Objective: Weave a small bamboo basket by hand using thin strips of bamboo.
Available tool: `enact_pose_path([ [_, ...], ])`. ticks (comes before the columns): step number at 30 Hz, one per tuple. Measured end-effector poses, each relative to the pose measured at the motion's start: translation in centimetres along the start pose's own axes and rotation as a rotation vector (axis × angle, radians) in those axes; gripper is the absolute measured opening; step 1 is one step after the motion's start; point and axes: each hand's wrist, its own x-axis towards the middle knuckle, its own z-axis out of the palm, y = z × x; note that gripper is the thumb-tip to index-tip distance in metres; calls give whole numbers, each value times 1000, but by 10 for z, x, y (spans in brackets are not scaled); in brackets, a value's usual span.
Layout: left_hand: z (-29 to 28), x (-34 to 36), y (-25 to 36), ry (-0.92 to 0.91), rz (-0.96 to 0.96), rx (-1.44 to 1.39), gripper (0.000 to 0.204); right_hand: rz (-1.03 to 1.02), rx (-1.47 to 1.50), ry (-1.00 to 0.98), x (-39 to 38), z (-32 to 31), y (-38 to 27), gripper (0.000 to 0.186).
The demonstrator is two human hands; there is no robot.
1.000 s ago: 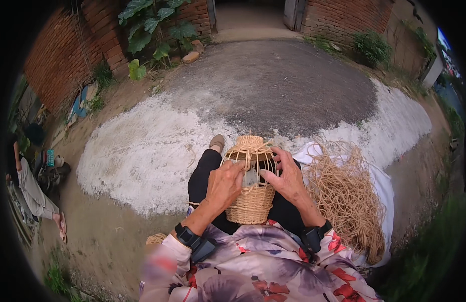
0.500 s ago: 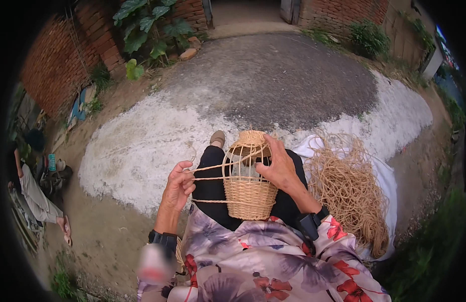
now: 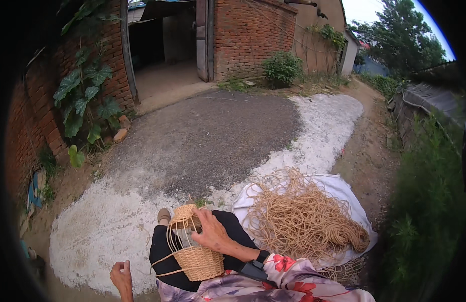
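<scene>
A straw-coloured woven basket (image 3: 198, 263) rests tilted on my lap. Its lower body is closely woven, with bare upright stakes above leading to a narrow woven collar (image 3: 183, 213). My right hand (image 3: 213, 232) grips the basket near this collar, fingers over the far side and thumb toward the stakes. Loose cord strands (image 3: 163, 261) stick out from the basket's left side. Apart from the basket, low on the left, is my left hand (image 3: 121, 278), fingers curled together. Anything held in it is too small to make out.
To my right, a heap of tan cord (image 3: 303, 221) lies on a white cloth (image 3: 351, 194). White and dark grey ground material (image 3: 207, 136) spreads ahead. A brick wall (image 3: 250, 40) with a doorway stands beyond, a leafy plant (image 3: 84, 98) at left, bushy greenery (image 3: 424, 201) at right.
The view has swung right and up. My left hand has moved away from the basket, down and left, and the strands no longer visibly run taut to it. My right hand stays on the basket.
</scene>
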Motion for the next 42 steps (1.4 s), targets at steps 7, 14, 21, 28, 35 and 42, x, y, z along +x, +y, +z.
enact_pose_path([
  [7, 5, -38, 159, -361, 147, -417, 16, 34, 91, 42, -23, 2, -7, 76],
  [14, -5, -41, 170, -141, 291, -450, 15, 27, 5, 111, 10, -82, 12, 86],
  [21, -2, -45, 174, -374, 291, -157, 22, 121, 15, 876, 85, -377, 8, 84],
  [28, 9, -32, 158, -744, -494, -1443, 41, -75, 224, 969, 79, -382, -12, 69],
  [35, 31, -12, 153, -833, -689, -1919, 28, 71, 216, 382, 55, -168, 71, 32],
  [42, 54, -9, 125, -669, -511, -1464, 16, 162, -132, 55, -3, -7, 108, 43],
])
